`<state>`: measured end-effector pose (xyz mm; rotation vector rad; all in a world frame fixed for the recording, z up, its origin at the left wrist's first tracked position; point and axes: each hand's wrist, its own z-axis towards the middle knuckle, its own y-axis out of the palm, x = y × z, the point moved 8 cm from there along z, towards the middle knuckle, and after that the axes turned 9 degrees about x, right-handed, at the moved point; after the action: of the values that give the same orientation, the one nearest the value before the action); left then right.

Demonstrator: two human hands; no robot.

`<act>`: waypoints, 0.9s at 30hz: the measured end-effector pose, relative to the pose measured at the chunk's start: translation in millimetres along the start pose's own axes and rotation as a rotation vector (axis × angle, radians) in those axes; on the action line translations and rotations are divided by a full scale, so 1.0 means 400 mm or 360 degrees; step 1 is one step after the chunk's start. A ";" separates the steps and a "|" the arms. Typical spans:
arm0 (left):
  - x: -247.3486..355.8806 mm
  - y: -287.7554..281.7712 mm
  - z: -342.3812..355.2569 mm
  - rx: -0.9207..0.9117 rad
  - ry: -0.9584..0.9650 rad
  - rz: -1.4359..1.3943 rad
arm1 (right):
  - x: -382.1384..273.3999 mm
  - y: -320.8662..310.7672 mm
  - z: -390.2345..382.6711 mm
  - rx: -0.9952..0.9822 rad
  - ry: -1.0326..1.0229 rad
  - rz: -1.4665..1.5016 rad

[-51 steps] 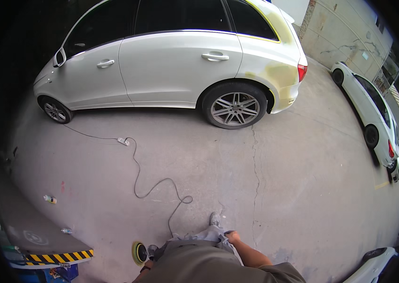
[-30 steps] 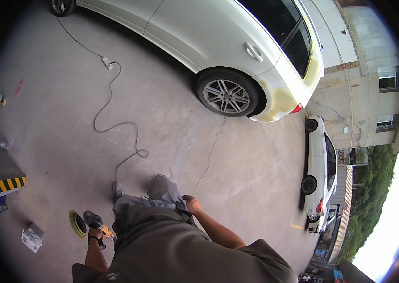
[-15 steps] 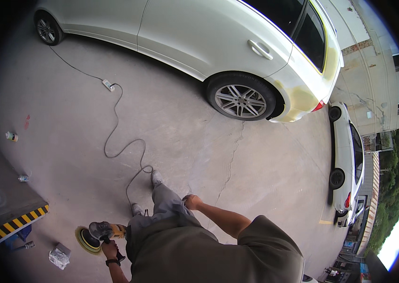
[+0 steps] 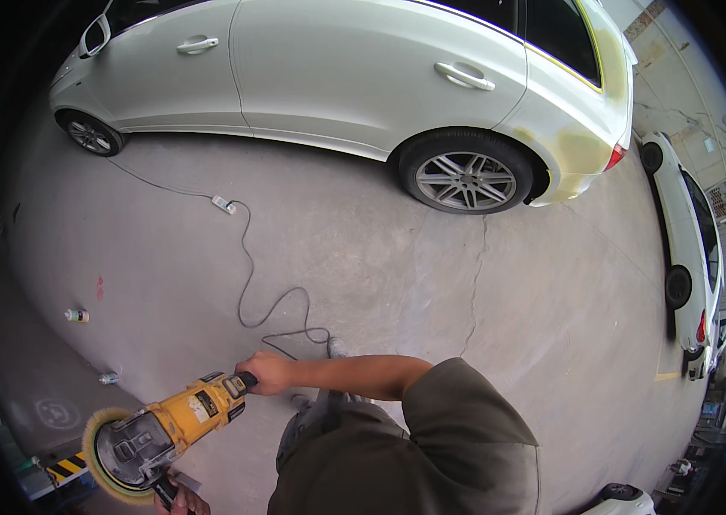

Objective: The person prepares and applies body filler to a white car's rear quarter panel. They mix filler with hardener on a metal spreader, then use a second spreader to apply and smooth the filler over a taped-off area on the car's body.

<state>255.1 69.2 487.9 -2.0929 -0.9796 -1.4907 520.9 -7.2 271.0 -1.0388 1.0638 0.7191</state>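
A yellow and grey polisher (image 4: 187, 415) with a round pale yellow pad (image 4: 93, 455) is held up at the lower left, tilted, its pad end toward the left. My left hand (image 4: 184, 501), partly cut off by the lower edge, is closed around the black side handle. With its arm reaching across my body, my right hand (image 4: 269, 373) grips the rear end of the tool. A grey cord (image 4: 251, 257) winds over the floor toward my feet; its join to the polisher is hidden.
A white car (image 4: 320, 77) with yellowish patches at its rear corner stands ahead. A small white power strip (image 4: 224, 205) lies on the floor. Two small containers, a bottle (image 4: 77, 316) and a can (image 4: 109, 378), are at left. Another white car (image 4: 691, 249) stands at right.
My left hand has raised the polisher from low beside my leg. My right hand has left my trouser leg, crossed to the left and taken hold of the rear end. The view has shifted.
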 end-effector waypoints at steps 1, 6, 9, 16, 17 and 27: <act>0.046 0.001 -0.007 -0.0011 0.0451 0.0210 | -0.023 -0.005 -0.012 -0.0027 0.0023 -0.0003; 0.121 -0.063 0.027 -0.0154 0.1011 -0.0123 | -0.136 -0.041 -0.049 0.0099 0.0144 0.0228; 0.087 -0.051 0.088 -0.0468 0.0623 -0.0557 | -0.255 -0.063 -0.020 0.0227 -0.0117 0.0363; 0.046 -0.111 0.331 -0.0489 0.0766 -0.0922 | -0.423 0.102 0.046 -0.0793 0.0321 0.0746; 0.029 -0.132 0.363 -0.0377 0.0678 -0.1111 | -0.422 0.103 0.052 -0.0773 0.0315 0.0713; -0.012 -0.332 0.418 -0.0378 0.0800 -0.1271 | -0.304 0.280 0.104 -0.0958 0.0650 0.0955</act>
<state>267.4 268.6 412.9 -1.3468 -1.5652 -2.4547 395.6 73.1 354.1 -1.4302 1.5946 1.4108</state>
